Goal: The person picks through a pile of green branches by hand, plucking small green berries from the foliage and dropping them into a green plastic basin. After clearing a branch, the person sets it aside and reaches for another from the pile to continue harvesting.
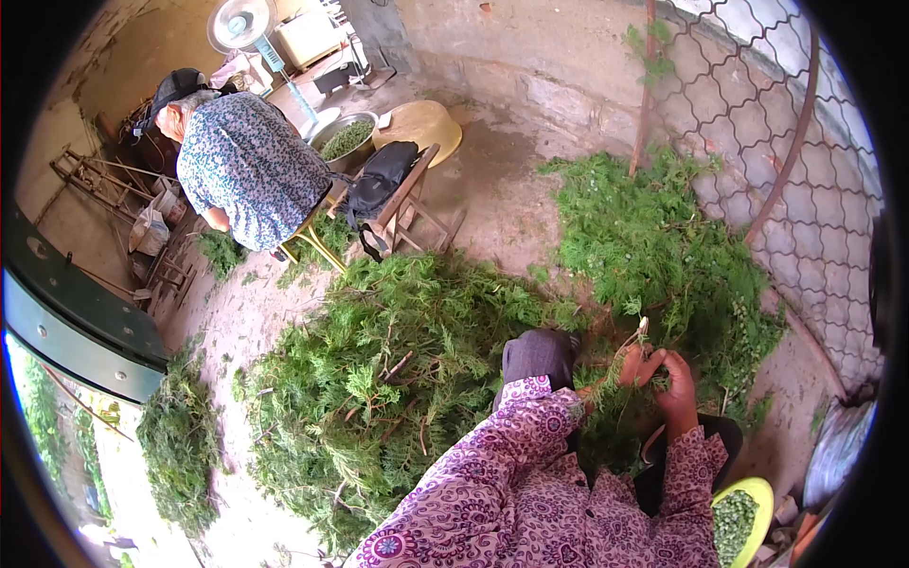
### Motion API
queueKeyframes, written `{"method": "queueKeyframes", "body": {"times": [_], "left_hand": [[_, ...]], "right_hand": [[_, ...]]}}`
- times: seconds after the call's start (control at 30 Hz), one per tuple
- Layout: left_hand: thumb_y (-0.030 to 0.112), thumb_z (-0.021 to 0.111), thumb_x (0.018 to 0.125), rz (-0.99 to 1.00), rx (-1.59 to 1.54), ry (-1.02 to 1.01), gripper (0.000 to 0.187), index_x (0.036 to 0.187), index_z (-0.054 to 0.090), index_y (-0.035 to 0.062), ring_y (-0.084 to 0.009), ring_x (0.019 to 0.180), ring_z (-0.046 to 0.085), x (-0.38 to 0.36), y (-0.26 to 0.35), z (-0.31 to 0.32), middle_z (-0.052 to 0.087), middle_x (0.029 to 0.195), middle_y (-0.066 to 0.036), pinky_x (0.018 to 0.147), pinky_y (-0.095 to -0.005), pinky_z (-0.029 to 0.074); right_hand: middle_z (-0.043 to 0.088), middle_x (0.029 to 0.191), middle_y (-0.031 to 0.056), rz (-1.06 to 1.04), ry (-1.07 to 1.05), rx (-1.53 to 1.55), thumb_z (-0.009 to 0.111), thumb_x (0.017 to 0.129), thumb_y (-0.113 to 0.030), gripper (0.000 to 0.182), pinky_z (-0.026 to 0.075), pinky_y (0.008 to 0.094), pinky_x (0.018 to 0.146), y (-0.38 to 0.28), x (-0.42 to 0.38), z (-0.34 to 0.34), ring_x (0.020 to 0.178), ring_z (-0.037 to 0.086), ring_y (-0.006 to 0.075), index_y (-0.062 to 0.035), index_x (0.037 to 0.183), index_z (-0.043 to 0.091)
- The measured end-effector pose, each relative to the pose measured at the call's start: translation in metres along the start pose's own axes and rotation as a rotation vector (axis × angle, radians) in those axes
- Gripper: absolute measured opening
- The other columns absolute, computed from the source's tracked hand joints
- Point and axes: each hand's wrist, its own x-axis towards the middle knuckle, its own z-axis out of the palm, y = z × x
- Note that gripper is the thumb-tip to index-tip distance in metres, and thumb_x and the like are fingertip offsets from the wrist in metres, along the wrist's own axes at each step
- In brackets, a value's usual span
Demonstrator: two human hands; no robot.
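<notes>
Our left hand (pixel 629 363) is closed round a feathery green branch (pixel 615 401), foliage hanging below — right hand (pixel 676 390) curled beside it, can't tell if it's gripping. Dusty concrete floor (pixel 507 204), patterned-shirted person (pixel 251 170) seated ahead.

A black bag (pixel 383 178) rests on a wooden chair (pixel 410 191), with a fan (pixel 241 25) standing beyond.
</notes>
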Motion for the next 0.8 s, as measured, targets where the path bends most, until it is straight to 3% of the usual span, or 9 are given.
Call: {"method": "queueKeyframes", "body": {"times": [0.03, 0.37, 0.57, 0.8], "left_hand": [[0.042, 0.051, 0.080, 0.021, 0.001, 0.002, 0.040, 0.089, 0.060, 0.0043, -0.0329, 0.078, 0.058, 0.003, -0.005, 0.003, 0.061, 0.080, -0.017, 0.066, -0.0396, 0.045], [0.040, 0.050, 0.081, 0.074, -0.005, 0.013, 0.038, 0.088, 0.061, 0.0043, -0.0322, 0.076, 0.059, 0.010, -0.019, 0.011, 0.061, 0.079, -0.016, 0.066, -0.0388, 0.045], [0.040, 0.050, 0.081, 0.053, 0.006, 0.006, 0.038, 0.085, 0.060, 0.0039, -0.0312, 0.072, 0.058, 0.011, -0.018, 0.012, 0.059, 0.075, -0.015, 0.062, -0.0381, 0.044], [0.040, 0.050, 0.081, 0.108, -0.013, 0.044, 0.038, 0.083, 0.060, 0.0039, -0.0319, 0.070, 0.058, 0.011, -0.020, 0.014, 0.059, 0.073, -0.016, 0.061, -0.0396, 0.044]], "right_hand": [[0.053, 0.073, -0.0035, 0.080, -0.017, 0.069, 0.060, 0.077, -0.017, 0.009, 0.040, 0.0223, 0.054, -0.002, 0.000, 0.000, 0.065, 0.051, 0.0079, -0.0105, 0.080, 0.054], [0.055, 0.076, -0.0018, 0.078, -0.080, 0.104, 0.058, 0.078, -0.015, 0.008, 0.043, 0.0223, 0.058, -0.002, 0.001, -0.002, 0.068, 0.053, 0.0086, -0.0082, 0.081, 0.054], [0.056, 0.077, 0.0000, 0.090, 0.029, 0.107, 0.058, 0.079, -0.013, 0.009, 0.044, 0.0234, 0.060, -0.012, -0.010, 0.011, 0.069, 0.055, 0.0102, -0.0063, 0.082, 0.054], [0.056, 0.078, 0.0009, -0.073, -0.001, 0.026, 0.059, 0.078, -0.011, 0.010, 0.045, 0.0243, 0.061, 0.010, 0.006, -0.005, 0.069, 0.056, 0.0110, -0.0057, 0.083, 0.053]]}}
